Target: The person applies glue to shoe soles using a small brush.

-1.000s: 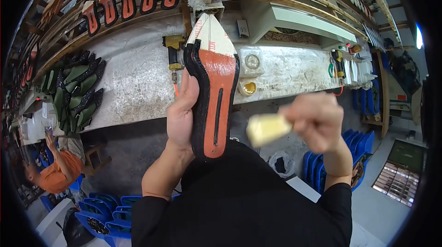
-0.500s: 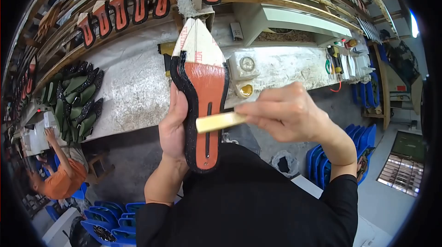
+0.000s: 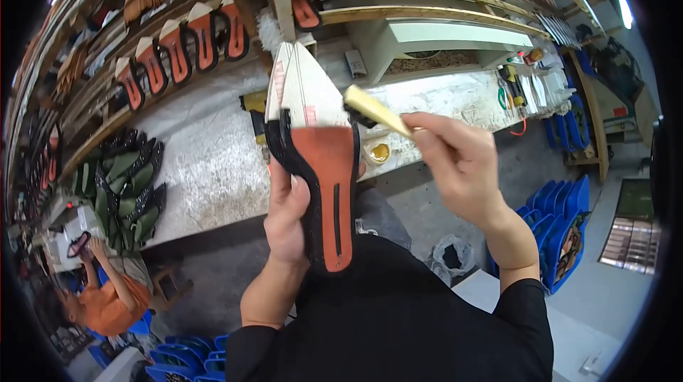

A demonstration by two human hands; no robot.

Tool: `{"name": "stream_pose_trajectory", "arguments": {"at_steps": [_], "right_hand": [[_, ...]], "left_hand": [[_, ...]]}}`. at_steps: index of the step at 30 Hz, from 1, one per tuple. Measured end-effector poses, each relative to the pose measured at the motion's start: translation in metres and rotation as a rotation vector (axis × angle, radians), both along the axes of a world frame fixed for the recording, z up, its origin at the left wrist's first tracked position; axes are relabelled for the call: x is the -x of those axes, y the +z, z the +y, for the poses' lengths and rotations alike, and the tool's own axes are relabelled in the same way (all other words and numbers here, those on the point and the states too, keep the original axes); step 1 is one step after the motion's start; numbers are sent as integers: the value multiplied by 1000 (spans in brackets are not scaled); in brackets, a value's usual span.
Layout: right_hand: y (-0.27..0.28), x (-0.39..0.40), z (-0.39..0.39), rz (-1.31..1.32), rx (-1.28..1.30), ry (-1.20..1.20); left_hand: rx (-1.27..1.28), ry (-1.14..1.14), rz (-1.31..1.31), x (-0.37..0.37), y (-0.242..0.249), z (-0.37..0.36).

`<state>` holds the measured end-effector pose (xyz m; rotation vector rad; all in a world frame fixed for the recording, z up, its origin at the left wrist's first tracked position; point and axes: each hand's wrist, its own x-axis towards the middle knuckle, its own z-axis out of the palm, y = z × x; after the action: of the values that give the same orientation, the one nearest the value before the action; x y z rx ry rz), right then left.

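My left hand (image 3: 286, 215) grips a shoe insole (image 3: 324, 151) from below, its thumb along the left edge. The insole stands with its pointed white toe away from me; its middle and heel are orange-red with a dark slot, and glittery black trim runs along the sides. In my right hand (image 3: 462, 161), pinched between thumb and fingers, is a flat pale-yellow stick (image 3: 377, 109). Its far end is at the right edge of the insole's white part, by a dark bit of trim. Behind the insole, a small dish of amber liquid (image 3: 379, 152) sits on the bench.
The worn white bench (image 3: 206, 168) runs across in front of me. Green and black shoe pieces (image 3: 124, 190) are heaped at left. More insoles (image 3: 174, 51) hang on the wooden rack. Blue racks (image 3: 562, 229) stand at right. A person in orange (image 3: 110, 307) works at far left.
My right hand has moved the stick from over the insole's lower slot up and right to its upper right edge. The insole has shifted slightly right and down in view.
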<state>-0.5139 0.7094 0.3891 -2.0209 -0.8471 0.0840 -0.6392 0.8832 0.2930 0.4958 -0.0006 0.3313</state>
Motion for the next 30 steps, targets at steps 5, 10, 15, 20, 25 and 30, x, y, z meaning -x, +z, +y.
{"name": "stream_pose_trajectory", "arguments": {"at_steps": [5,10,15,20,25,30], "right_hand": [[-13,11,3,-144,57,38],[-20,17,12,-70,-36,83],[-27,23,-17,270,-333,14],[-63,40,-10,743,-382,-204],[-65,29,-13,735,-256,-132],[-109,22,-33,661,-274,-170]], "left_hand": [[-151,10,-11,1,-14,-6],[-240,46,49,-7,-21,-12],[-156,30,120,-22,-36,-6],[-113,223,264,-58,-27,-21],[-106,416,224,-91,-7,-45],[-326,396,335,-102,-24,-31]]}}
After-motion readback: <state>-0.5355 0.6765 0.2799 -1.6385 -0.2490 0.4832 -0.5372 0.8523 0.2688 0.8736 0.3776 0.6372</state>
